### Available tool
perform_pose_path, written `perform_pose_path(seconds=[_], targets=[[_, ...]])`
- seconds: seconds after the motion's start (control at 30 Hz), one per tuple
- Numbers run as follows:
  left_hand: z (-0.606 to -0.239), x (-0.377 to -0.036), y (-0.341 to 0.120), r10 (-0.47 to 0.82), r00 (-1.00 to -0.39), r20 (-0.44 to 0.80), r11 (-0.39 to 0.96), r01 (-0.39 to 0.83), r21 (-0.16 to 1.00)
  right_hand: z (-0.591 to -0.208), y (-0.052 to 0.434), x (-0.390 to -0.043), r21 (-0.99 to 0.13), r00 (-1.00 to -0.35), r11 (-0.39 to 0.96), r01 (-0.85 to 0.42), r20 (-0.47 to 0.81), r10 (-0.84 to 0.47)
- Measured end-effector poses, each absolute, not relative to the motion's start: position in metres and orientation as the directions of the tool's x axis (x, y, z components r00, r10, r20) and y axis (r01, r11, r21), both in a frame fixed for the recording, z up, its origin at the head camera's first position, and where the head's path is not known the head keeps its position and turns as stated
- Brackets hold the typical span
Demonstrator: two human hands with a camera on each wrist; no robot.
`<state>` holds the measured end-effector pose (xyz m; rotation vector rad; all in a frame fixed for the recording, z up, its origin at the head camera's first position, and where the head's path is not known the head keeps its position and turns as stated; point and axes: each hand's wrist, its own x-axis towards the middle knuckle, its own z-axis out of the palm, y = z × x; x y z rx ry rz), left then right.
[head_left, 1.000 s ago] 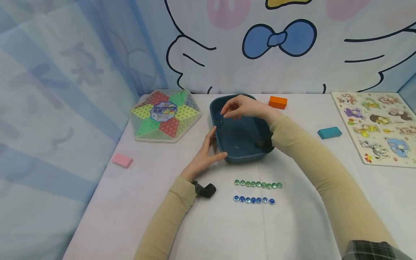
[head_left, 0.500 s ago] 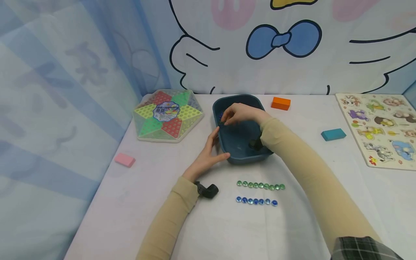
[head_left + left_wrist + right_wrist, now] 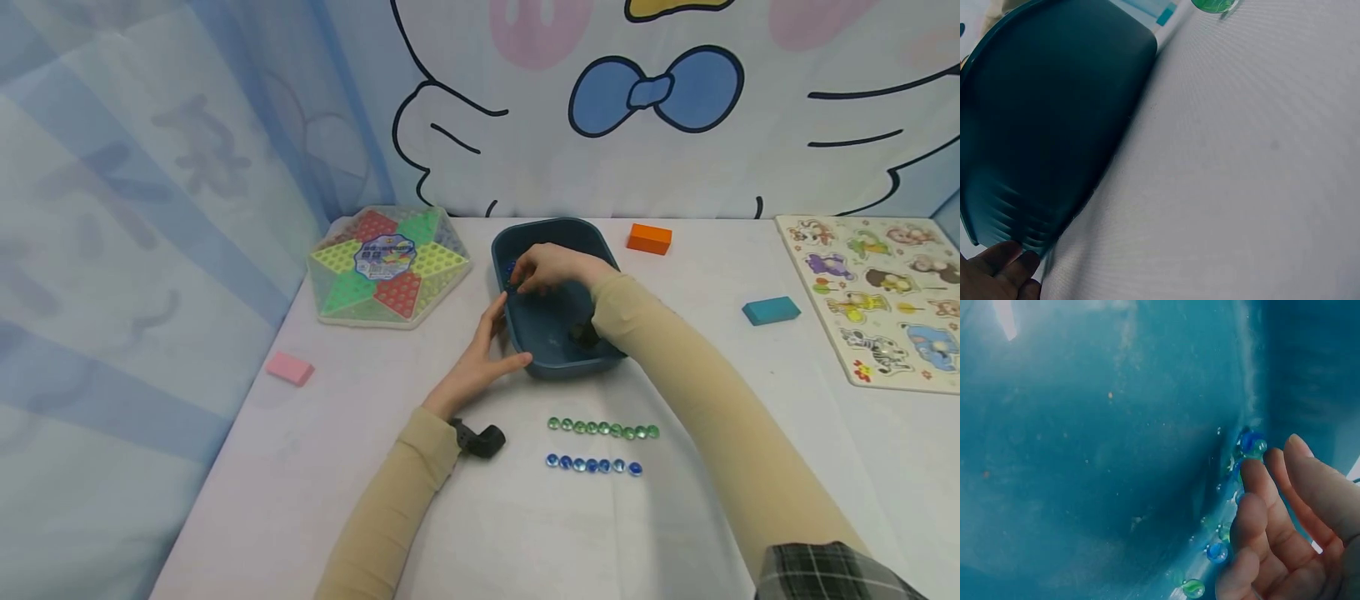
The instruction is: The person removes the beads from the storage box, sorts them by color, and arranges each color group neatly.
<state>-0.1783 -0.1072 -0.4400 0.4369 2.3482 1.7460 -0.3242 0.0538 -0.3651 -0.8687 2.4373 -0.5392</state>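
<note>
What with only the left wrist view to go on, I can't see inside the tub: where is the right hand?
Observer: The right hand is inside the blue tub, fingertips at its left wall.
Operator: Anything in there?
Observer: Blue and green marbles lie along that wall. The fingers touch them, though a grip on one is not clear.
Operator: And outside the tub?
Observer: A green row and a blue row of marbles lie on the table in front of it.
</note>
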Motion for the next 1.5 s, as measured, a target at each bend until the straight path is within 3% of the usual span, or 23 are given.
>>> perform_pose_path(seconds=[0.33,0.63,0.8,1.5], targets=[[-0.438,-0.178,-0.105,0.348,-0.937,-0.008,0.289,0.099,0.952,-0.365,0.050,-0.317,-0.484,-0.705,0.744,-0.461,-0.310,-0.638],[-0.410,-0.163,-0.102,0.368,-0.930,-0.015,0.283,0.097,0.954,-0.371,0.049,-0.317,-0.460,-0.652,0.749,-0.477,-0.387,-0.652],[-0.409,-0.163,-0.101,0.372,-0.928,-0.025,0.280,0.087,0.956,-0.363,0.055,-0.315,-0.456,-0.655,0.756,-0.470,-0.393,-0.645],[-0.408,-0.163,-0.103,0.353,-0.935,-0.022,0.309,0.095,0.946,-0.310,0.106,-0.314,-0.624,-0.693,0.662,-0.415,-0.254,-0.674]])
